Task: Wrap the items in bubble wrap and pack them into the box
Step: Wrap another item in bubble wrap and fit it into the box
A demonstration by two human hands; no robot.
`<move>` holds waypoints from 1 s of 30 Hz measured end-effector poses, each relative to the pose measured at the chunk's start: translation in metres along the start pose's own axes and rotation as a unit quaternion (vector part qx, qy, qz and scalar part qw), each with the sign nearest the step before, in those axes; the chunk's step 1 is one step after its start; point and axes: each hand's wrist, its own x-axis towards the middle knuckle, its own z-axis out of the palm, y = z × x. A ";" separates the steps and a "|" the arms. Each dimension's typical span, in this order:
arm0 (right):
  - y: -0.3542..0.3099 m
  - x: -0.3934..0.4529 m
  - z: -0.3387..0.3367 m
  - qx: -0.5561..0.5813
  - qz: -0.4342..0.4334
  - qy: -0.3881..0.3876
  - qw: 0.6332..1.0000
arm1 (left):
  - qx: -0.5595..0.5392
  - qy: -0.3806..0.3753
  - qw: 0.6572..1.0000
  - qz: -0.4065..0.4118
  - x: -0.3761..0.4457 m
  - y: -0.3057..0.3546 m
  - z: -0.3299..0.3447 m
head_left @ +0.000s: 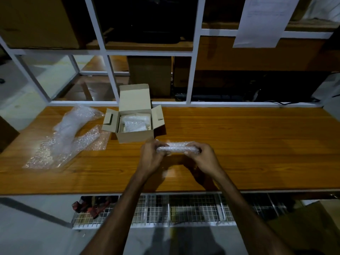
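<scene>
1. Your left hand (151, 155) grips the left end of a bubble-wrapped item (177, 148), fingers curled around it.
2. Your right hand (201, 155) grips the right end of the same item, fingers and thumb curled around the wrap.
3. The wrapped item is a short roll lying crosswise between your hands, held just above the wooden table (248, 140). What is inside the wrap cannot be told.
4. The cardboard box (135, 133) stands on the table just beyond your hands, slightly to the left. Its lid flap stands upright at the back and its two side flaps are spread outward.
5. Inside the box lies another wrapped bundle (134, 123), white and filling most of the opening.
6. Loose bubble wrap (70, 137) lies on the table left of the box: a crumpled mass on top of flatter sheets, with one sheet edge reaching close to the box's left side.
7. A white metal shelf frame (195, 70) rises behind the table, with cartons in its bays and a paper sheet (263, 21) hanging at upper right.
</scene>
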 end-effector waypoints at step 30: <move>-0.059 0.065 0.079 0.056 0.065 -0.116 0.990 | -0.238 -0.014 0.964 -0.120 0.027 -0.073 -0.125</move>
